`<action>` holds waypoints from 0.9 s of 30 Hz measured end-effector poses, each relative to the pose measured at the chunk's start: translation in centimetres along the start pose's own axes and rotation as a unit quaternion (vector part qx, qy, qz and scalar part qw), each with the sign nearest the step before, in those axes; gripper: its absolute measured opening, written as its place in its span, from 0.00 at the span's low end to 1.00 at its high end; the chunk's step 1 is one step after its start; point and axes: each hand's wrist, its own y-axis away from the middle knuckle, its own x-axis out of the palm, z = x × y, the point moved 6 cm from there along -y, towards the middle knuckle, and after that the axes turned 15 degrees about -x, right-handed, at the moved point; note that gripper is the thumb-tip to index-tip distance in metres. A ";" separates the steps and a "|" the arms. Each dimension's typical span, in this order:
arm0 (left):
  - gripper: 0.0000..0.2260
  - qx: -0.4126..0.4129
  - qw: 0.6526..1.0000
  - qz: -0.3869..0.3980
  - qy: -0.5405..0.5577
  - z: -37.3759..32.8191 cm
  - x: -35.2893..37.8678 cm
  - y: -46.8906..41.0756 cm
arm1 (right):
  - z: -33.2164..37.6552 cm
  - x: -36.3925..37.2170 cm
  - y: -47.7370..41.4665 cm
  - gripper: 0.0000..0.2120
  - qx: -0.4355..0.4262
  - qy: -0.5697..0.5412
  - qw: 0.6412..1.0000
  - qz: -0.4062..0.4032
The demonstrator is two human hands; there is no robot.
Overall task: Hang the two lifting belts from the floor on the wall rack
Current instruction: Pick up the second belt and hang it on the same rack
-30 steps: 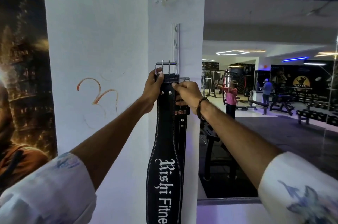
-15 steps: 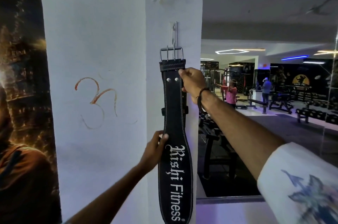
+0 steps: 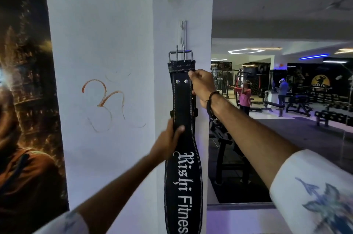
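Both hands grasp one black lifting belt (image 3: 183, 138) that hangs upright against the narrow face of a white pillar (image 3: 99, 42). Right hand (image 3: 202, 88): fingers closed on the belt's right edge just below the stitched fold, level with two rivets (image 3: 181, 81). Left hand (image 3: 169, 141): fingers wrapped round the left edge at the belt's narrow waist, thumb laid across the front face. One steel buckle (image 3: 180, 56) with two prongs tops the belt; its frame sits at the lower end of one slim metal wall rack (image 3: 182, 32) fixed vertically to the pillar, though whether it is hooked on cannot be told. White lettering reading "Rishi Fitnes…" runs down the wide lower section, which passes out of view at the bottom edge. A second strap layer shows behind the front one at mid-height; whether it is a second belt cannot be told. One orange symbol (image 3: 104, 99) is drawn on the pillar's broad face, well left of the belt. One dark poster (image 3: 24, 99) borders the pillar on the left. Right of the pillar's edge the room opens onto a gym floor (image 3: 296, 128) with benches, and two distant people (image 3: 244, 98) stand there.
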 end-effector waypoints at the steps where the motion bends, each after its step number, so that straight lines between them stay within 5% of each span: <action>1: 0.15 -0.017 1.000 0.023 -0.010 1.8 0.7 0.9 | 0.1 -0.2 -0.2 0.07 0.000 -0.001 1.000 -0.001; 4: 0.20 -0.021 1.000 0.009 -0.002 1.7 -0.5 0.7 | 0.2 -0.3 -0.3 0.07 0.003 -0.003 1.000 -0.005; 11: 0.24 0.089 0.969 -0.168 0.155 -12.3 -8.3 -5.2 | -0.1 0.9 1.2 0.10 0.007 -0.012 1.000 0.024; 19: 0.17 0.081 0.990 -0.068 0.096 -14.6 -8.5 -6.5 | -1.0 -0.7 1.2 0.12 0.024 -0.007 0.999 0.030; 23: 0.13 0.061 0.990 -0.067 0.105 -14.4 -8.1 -7.2 | 0.3 -1.8 1.0 0.18 -0.084 0.048 0.995 -0.023; 27: 0.12 0.069 0.990 -0.073 0.102 -14.0 -7.6 -8.1 | 1.4 -1.0 -0.5 0.26 -0.150 0.101 0.983 0.041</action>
